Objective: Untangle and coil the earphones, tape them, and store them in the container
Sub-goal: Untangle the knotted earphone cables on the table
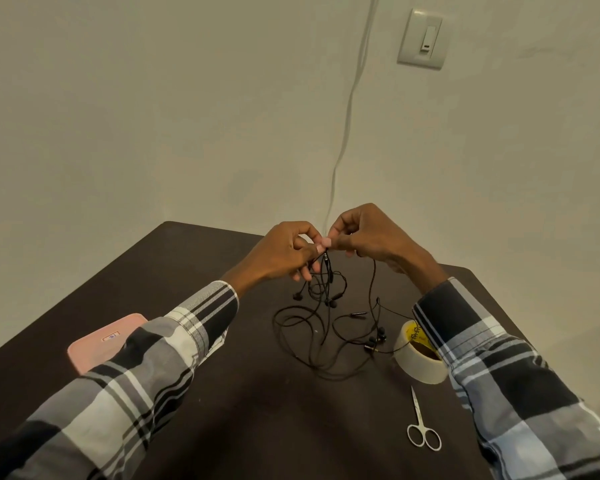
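Both hands are raised above the dark brown surface (257,393), fingertips meeting over its far half. The left hand (284,252) pinches part of the tangled black wired earphones (321,317) between thumb and curled fingers, and the right hand (364,237) pinches the same bundle just beside it, its fingers curled around thin cord. From the two grips the black cords hang down in loops and strands, and the rest of the tangle lies spread on the surface directly below and nearer the person, with earbuds and a small inline piece visible among the loops. A roll of pale cream adhesive tape (418,355) stands below the right wrist, partly covered by the plaid sleeve (492,372), touching the outer strands of the tangle. A small pair of silver metal scissors (421,424) lies closed, nearer the person than the tape. A flat pink rectangular container (97,344) lies under the left forearm, well apart from the earphones.
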Motion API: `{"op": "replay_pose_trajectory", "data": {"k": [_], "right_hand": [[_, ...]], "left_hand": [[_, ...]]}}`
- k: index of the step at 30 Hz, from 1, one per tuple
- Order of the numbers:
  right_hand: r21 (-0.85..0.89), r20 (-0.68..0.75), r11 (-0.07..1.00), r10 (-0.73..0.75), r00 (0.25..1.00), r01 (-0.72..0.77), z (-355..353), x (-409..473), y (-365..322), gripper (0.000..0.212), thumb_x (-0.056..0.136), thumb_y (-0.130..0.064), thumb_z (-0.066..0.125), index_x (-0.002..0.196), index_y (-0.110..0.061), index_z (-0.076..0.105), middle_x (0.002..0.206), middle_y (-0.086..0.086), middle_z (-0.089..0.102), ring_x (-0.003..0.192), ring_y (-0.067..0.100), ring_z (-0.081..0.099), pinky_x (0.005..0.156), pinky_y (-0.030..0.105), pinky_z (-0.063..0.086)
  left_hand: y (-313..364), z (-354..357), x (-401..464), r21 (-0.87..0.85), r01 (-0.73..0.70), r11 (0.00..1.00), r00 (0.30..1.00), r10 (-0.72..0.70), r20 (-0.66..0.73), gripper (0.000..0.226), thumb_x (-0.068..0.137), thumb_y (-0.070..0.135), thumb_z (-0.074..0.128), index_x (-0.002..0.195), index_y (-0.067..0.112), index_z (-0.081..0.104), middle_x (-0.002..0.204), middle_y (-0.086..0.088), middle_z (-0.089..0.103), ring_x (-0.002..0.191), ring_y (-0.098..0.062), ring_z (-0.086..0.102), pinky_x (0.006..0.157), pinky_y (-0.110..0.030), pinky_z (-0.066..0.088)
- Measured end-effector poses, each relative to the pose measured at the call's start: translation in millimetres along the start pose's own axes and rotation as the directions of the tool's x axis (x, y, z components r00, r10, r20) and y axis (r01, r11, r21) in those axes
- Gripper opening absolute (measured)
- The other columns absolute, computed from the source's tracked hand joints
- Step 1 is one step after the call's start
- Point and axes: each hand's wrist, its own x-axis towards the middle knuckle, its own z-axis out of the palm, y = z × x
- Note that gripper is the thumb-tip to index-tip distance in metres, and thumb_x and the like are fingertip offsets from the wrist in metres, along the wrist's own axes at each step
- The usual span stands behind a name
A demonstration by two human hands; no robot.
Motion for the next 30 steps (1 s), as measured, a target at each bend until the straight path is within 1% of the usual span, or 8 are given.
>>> {"op": "replay_pose_trajectory", "data": {"k": [6,9,11,14,17,23,27,30], "right_hand": [[-0.013,-0.217,0.998,0.051,0.975,-0.055,4.4,1.0,8.0,0.022,0.091,-0.031,0.072,0.076,-0.015,0.070,0.073,-0.003,0.075,0.072,0.009,0.067,0.067,0.027,0.050],[-0.058,-0.266,0.994,0.078,0.961,-0.097,7.7,1.3,8.3,0.026,0.093,-0.034,0.068,0.075,-0.015,0.070,0.075,-0.004,0.075,0.082,0.015,0.069,0.076,0.034,0.053],[-0.079,-0.252,0.992,0.080,0.964,-0.103,8.9,0.9,6.6,0.029,0.093,-0.035,0.067,0.077,-0.012,0.070,0.077,-0.001,0.075,0.080,0.016,0.069,0.075,0.034,0.053],[-0.046,-0.216,0.995,0.072,0.974,-0.084,9.1,-1.4,3.9,0.028,0.093,-0.036,0.068,0.079,-0.012,0.069,0.077,0.001,0.075,0.064,0.011,0.064,0.058,0.026,0.049],[0.032,-0.181,0.997,0.072,0.981,-0.067,8.1,-3.9,3.9,0.022,0.093,-0.032,0.070,0.081,-0.013,0.068,0.075,0.003,0.076,0.061,0.011,0.068,0.052,0.019,0.048],[0.289,-0.054,0.954,0.094,0.994,-0.075,4.3,-6.3,7.9,0.004,0.092,-0.012,0.070,0.092,-0.008,0.070,0.080,0.010,0.077,0.067,0.016,0.072,0.058,0.023,0.056],[0.341,0.016,0.937,0.079,0.997,-0.080,4.1,-8.7,12.1,0.019,0.084,-0.018,0.080,0.096,-0.006,0.073,0.082,0.009,0.076,0.074,0.018,0.073,0.066,0.027,0.060],[0.279,0.042,0.956,0.076,0.996,-0.084,8.4,-10.6,15.8,0.028,0.077,-0.011,0.085,0.100,-0.003,0.072,0.081,0.009,0.072,0.076,0.020,0.072,0.073,0.033,0.063]], "left_hand": [[-0.8,-1.9,4.5,0.035,-0.031,0.999,0.999,0.032,-0.016,0.007,0.096,0.019,0.062,0.098,0.013,0.061,0.076,-0.007,0.075,0.057,-0.022,0.070,0.047,-0.026,0.052],[-3.2,-1.9,5.4,0.052,-0.046,0.998,0.999,0.046,0.000,0.004,0.095,0.015,0.062,0.094,0.016,0.059,0.075,-0.008,0.073,0.053,-0.020,0.068,0.046,-0.025,0.051],[-6.1,-1.0,5.3,0.056,-0.038,0.998,0.999,0.038,0.000,0.007,0.094,0.012,0.060,0.091,0.017,0.056,0.069,-0.008,0.071,0.050,-0.020,0.066,0.047,-0.026,0.051],[-9.3,0.8,4.6,0.036,-0.011,0.999,1.000,0.011,0.012,0.009,0.092,0.010,0.058,0.089,0.018,0.056,0.058,-0.003,0.065,0.046,-0.018,0.061,0.048,-0.029,0.052],[-10.8,1.7,3.8,0.014,-0.004,1.000,0.999,0.003,0.032,0.002,0.094,0.018,0.061,0.095,0.017,0.060,0.053,0.002,0.060,0.048,-0.015,0.058,0.047,-0.025,0.050],[-10.5,2.7,3.9,-0.037,-0.011,0.999,1.000,0.012,0.023,0.013,0.098,0.023,0.059,0.104,0.012,0.064,0.055,0.005,0.057,0.048,-0.005,0.053,0.046,-0.022,0.048],[-11.1,4.1,4.2,-0.049,0.020,0.999,1.000,-0.020,0.009,0.018,0.099,0.028,0.057,0.106,0.013,0.064,0.058,0.001,0.063,0.048,-0.012,0.057,0.047,-0.022,0.049],[-11.3,6.1,4.2,-0.048,0.022,0.999,1.000,-0.022,-0.005,0.019,0.100,0.031,0.056,0.102,0.014,0.064,0.056,0.002,0.063,0.046,-0.010,0.056,0.047,-0.021,0.049]]}}
